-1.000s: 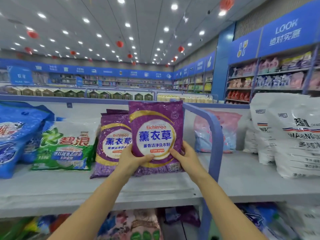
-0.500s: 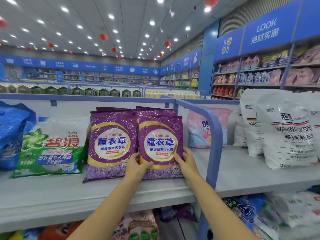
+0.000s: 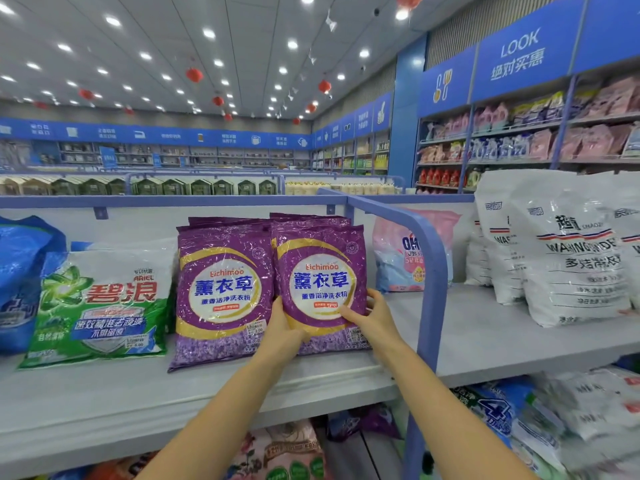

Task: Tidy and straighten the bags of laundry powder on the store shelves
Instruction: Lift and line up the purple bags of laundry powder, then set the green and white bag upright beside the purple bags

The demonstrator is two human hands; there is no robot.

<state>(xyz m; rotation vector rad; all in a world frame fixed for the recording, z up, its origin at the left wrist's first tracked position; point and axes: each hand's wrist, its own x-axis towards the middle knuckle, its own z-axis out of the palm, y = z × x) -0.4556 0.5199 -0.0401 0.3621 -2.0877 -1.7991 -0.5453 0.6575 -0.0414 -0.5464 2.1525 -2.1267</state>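
- A moment ago the right purple bag [image 3: 320, 282] was held up in the air, higher than the others. Now it is down on the shelf [image 3: 485, 327], standing just beside the left purple bag [image 3: 221, 292], with their tops about level.
- The left hand [image 3: 285, 332] still grips its lower left edge. The right hand [image 3: 372, 320] grips the lower right edge, thumb on the front and fingers curled round the side.
- More purple bags stand behind both, so this one looks like the front of its row. I think this bag is nearly done — let go, maybe a small nudge.
- Both purple bags say "Eichimoo" in orange, with big blue Chinese letters under it.
- The green bag [image 3: 100, 306] on the left says "ARIEL" above big red Chinese letters.
- The white bags [image 3: 571, 251] on the right have black print — too bent to read well.
- The blue sign [image 3: 519, 53] up high says "LOOK".
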